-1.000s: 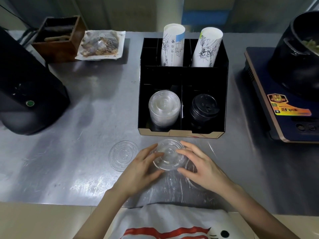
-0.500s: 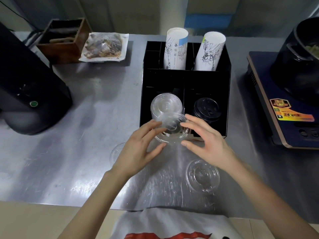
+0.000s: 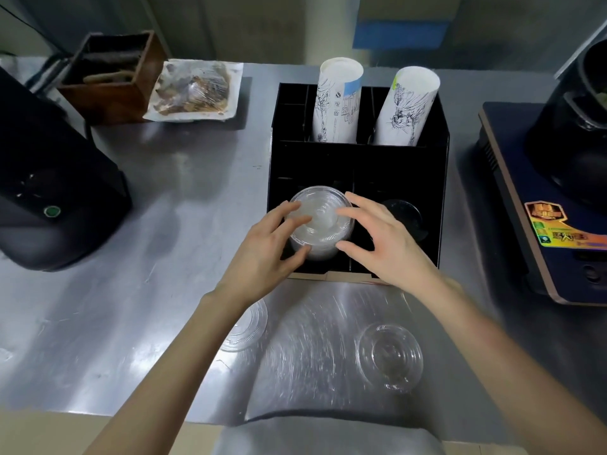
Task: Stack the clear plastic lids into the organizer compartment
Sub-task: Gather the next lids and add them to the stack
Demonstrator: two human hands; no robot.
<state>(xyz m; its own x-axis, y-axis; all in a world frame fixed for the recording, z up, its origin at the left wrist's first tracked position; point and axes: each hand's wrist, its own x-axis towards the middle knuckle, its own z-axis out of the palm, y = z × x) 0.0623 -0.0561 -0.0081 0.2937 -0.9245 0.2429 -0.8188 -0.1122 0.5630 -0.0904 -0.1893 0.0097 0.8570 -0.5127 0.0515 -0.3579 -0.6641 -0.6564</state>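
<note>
A black organizer [image 3: 361, 165] stands at the middle of the steel counter. Its front left compartment holds a stack of clear lids [image 3: 323, 252]. One clear lid [image 3: 320, 218] sits at the top of that stack, with my left hand [image 3: 262, 254] gripping its left rim and my right hand [image 3: 391, 244] touching its right rim with index finger and thumb. Two more clear lids lie loose on the counter: one [image 3: 249, 326] partly hidden under my left forearm, the other [image 3: 389, 354] at the front right.
Black lids [image 3: 405, 213] fill the front right compartment. Two paper cup stacks [image 3: 336, 106] stand in the back ones. An induction cooker [image 3: 551, 224] with a pot [image 3: 581, 126] is at the right, a black appliance [image 3: 56, 178] at the left, a wooden box [image 3: 111, 80] behind it.
Both hands lifted one clear lid off the counter and carried it forward onto the stack in the front left compartment.
</note>
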